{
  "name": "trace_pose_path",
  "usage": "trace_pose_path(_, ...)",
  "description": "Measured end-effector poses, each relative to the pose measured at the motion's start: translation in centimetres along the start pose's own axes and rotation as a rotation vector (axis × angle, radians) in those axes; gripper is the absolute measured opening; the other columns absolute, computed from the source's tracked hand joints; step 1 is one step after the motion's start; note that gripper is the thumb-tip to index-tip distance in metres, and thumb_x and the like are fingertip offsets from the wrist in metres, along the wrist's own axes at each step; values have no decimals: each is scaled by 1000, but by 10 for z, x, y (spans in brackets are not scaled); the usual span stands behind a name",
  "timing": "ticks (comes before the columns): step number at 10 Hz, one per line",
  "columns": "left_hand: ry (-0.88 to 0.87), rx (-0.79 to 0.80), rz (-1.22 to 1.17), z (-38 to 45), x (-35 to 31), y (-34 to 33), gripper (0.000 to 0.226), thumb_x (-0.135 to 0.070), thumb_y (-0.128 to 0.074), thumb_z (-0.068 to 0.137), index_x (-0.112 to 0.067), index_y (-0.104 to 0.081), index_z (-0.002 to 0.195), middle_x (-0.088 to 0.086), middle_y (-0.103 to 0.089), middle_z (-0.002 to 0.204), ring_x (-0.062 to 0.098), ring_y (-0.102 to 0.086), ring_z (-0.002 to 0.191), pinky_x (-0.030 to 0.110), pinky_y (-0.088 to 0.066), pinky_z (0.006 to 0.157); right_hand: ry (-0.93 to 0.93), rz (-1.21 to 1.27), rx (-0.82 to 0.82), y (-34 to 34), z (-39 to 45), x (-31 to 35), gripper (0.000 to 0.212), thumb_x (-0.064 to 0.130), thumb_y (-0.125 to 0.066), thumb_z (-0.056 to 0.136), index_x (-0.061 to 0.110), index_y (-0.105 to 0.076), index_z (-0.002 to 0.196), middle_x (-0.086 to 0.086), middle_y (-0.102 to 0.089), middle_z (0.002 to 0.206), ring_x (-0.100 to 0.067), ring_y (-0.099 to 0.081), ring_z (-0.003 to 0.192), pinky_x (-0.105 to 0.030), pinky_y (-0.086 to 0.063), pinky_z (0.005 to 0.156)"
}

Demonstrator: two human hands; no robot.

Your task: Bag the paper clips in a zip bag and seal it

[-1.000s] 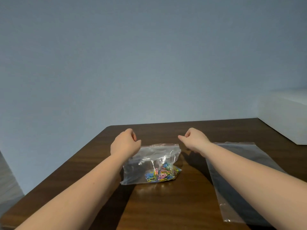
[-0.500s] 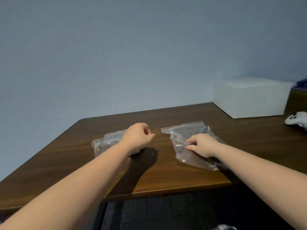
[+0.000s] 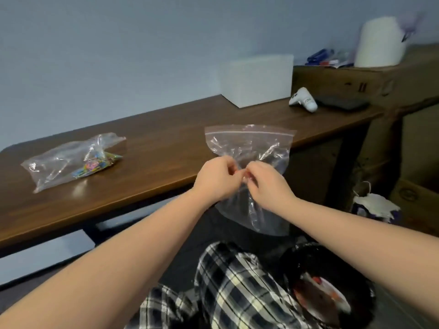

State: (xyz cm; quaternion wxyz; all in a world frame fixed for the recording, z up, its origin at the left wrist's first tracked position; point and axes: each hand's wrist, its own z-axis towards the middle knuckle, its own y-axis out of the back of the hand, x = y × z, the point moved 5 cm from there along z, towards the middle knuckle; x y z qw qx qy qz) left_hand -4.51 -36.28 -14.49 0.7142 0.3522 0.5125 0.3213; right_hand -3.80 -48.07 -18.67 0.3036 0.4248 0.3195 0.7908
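Both hands (image 3: 244,179) pinch empty zip bag (image 3: 249,148) mid-air, arms outstretched.

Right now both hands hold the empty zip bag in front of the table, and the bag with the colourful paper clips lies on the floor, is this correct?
Not quite. In the head view the bag with the paper clips lies on the table, not the floor. Left hand and right hand do hold the empty zip bag.

The blurred white roll (image 3: 380,41) tops the box; fingers (image 3: 234,168) curl hidden into the empty bag (image 3: 249,148).
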Motion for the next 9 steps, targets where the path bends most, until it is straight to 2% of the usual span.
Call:
trace_pose_path(1,-23,84,3,-7,-11,-43,37,-34,-56,88,-23,-43,55,-6,-49,58,17,-50,62,32,-42,62,-159,-26,58,-20,-34,-68,15,5,-51,87,14,-44,77,2,-45,77,-24,-49,78,-37,-40,67)
trace_pose_path(2,30,197,29,-10,-4,-93,36,-37,-56,87,-23,-45,57,-6,-51,60,24,-56,70,35,-48,69,-328,-32,116,-44,-67,-139,22,-3,-50,82,14,-42,71,-4,-47,79,-28,-50,79,-43,-44,73)
trace_pose_path(3,77,269,54,-7,14,-143,36,-40,-57,86,-24,-45,55,-7,-52,61,24,-56,74,30,-42,67,-415,-86,243,-75,-100,-200,38,-8,-50,80,21,-33,61,-7,-43,80,-32,-51,79,-38,-40,69)
trace_pose_path(4,120,375,44,-4,31,-192,35,-39,-56,86,-24,-46,57,-7,-53,63,22,-56,74,29,-41,68,-535,-102,361,-115,-138,-258,46,-10,-49,79,25,-27,57,-6,-40,78,-33,-53,82,-31,-31,67)
trace_pose_path(5,135,490,37,-5,44,-238,32,-36,-55,87,-23,-48,59,-8,-52,61,22,-56,73,30,-44,68,-678,-98,525,-146,-172,-286,19,-1,-51,86,13,-50,74,-15,-52,95,-33,-55,99,-34,-37,78)
trace_pose_path(6,113,588,55,-2,54,-274,30,-34,-53,89,-23,-49,61,-5,-54,67,24,-57,76,31,-46,68,-733,-142,582,-170,-197,-313,18,9,-50,92,-1,-61,102,-19,-62,108,-33,-60,104,-34,-44,82)
trace_pose_path(7,32,652,76,7,56,-291,37,-33,-54,89,-23,-42,56,-5,-50,65,25,-53,74,31,-42,65,-734,-162,736,-194,-217,-328,23,11,-46,96,4,-60,114,-17,-63,115,-31,-60,108,-29,-48,91)
trace_pose_path(8,-13,668,25,15,58,-299,32,-31,-56,89,-16,-51,61,3,-56,75,25,-54,76,32,-43,67,-817,-105,852,-214,-236,-327,33,10,-31,103,-6,-49,126,-11,-53,95,-12,-48,72,-3,-43,52)
trace_pose_path(9,-10,700,11,17,60,-302,29,-29,-56,89,-7,-60,71,5,-58,73,26,-56,75,35,-46,67,-660,-227,987,-212,-236,-335,42,14,-37,102,1,-36,142,-20,-55,125,-27,-56,106,-12,-42,88)
